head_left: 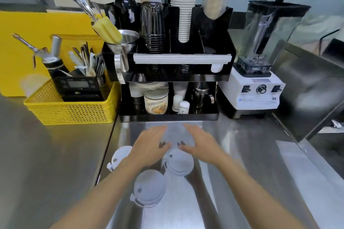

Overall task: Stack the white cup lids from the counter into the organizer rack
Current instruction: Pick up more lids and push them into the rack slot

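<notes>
1. Right now both hands are out over the steel table (242, 154), palms down, fingers spread and loose, gripping nothing; both are blurred
2. Left hand (149, 147) and right hand (200, 144) sit side by side, thumbs nearly meeting, with a small gap between them
3. Three white cup lids lie flat on the table: one lid (179, 162) just below the two thumbs, partly under them; a second lid (149, 188) nearer the person, beside the left forearm; a third lid (119, 156) just left of the left wrist, partly hidden by the arm
4. Whether either hand touches the first lid, I cannot tell from the blur
5. Straight ahead of the fingertips stands the black organizer rack (167, 80), close but apart from them; its upper tier holds a tall stack of white cups (184, 5) and dark cups, its lower shelf a jar (156, 101) and small bottles
6. Off beyond the left hand is a yellow basket (74, 111) with tools in it
7. Beyond the right hand, beside the rack, a white-based blender (258, 61) stands
</notes>
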### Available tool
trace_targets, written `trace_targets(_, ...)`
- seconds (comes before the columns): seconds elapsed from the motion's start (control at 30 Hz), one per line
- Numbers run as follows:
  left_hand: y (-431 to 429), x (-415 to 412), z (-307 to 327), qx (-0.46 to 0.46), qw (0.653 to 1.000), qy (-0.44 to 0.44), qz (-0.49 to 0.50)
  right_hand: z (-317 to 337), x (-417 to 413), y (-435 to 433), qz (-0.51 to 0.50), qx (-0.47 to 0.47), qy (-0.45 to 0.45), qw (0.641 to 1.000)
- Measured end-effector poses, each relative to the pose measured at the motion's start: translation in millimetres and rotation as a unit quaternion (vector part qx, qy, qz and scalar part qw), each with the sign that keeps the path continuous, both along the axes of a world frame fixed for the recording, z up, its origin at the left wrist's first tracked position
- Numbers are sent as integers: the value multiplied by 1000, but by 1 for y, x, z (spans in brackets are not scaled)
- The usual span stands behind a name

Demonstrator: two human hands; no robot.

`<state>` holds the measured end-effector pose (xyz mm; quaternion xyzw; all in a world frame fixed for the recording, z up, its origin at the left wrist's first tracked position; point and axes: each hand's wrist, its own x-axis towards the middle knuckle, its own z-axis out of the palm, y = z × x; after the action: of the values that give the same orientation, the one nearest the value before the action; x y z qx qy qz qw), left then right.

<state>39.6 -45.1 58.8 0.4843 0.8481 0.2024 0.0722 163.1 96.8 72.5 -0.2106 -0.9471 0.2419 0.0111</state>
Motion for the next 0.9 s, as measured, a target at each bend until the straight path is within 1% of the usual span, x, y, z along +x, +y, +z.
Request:
trace_targets(0.1, -7, 14, -25, -50, 998, -34, -14, -33, 5, -11, 1, -31, -52, 998)
trace_targets(0.2, -10, 25, -45, -84, 995, -56, -25, -56, 8, -20, -9, -49, -85, 995)
trace_targets(0.27, -11, 31, -54, -80, 994, -68, -21, -66, 9, -24, -17, -45, -88, 995)
trace_targets(0.37, -13, 38, -63, -45, 994, -99, 1, -77, 10, -28, -30, -18, -82, 996)
trace_targets(0.53, -14, 34, -70, -24, 991, -129, 14, -81, 11, -28, -44, -28, -28, 998)
trace_targets(0.6, -11, 33, -64, -4, 988, -150, 22, -75, 12, -26, -55, -53, -1, 997)
trace_targets(0.67, -4, 27, -53, 30, 988, -152, 21, -63, 10, -20, -67, -75, 32, 994)
trace_targets(0.8, 16, 10, -15, 73, 992, -98, -9, -23, 5, 1, -73, -78, 95, 990)
trace_targets(0.9, 34, 0, 17, 110, 992, -31, -55, 18, 1, 17, -76, -57, 139, 986)
